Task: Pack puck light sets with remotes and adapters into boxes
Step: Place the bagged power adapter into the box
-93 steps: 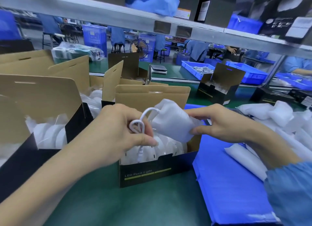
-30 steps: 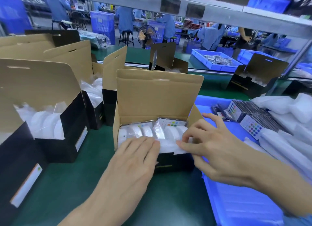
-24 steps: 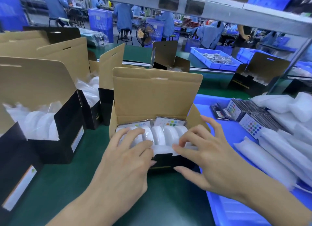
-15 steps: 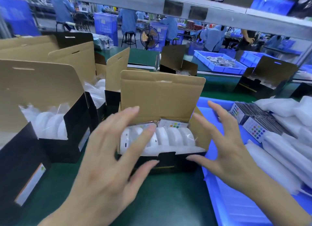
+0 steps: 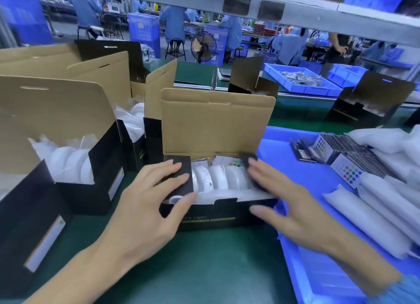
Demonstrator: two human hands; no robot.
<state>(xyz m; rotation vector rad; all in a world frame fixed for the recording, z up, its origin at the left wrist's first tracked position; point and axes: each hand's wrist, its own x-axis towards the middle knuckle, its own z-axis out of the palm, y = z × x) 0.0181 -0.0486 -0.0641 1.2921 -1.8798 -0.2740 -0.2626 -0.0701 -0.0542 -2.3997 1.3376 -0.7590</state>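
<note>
Head: hands [image 5: 145, 203] on box [image 5: 218, 215] flaps

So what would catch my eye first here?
Two bare hands, left hand and right hand, fold black side flaps over the open box at centre, where white puck lights stand in a row. To the right, a blue tray holds colourful remotes.

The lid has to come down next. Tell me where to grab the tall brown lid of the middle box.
Probably take the brown lid by its free top edge, reaching over from the front with both hands. It stands upright, hinged along the back of the box; the left hand and right hand are holding the side flaps in.
</note>
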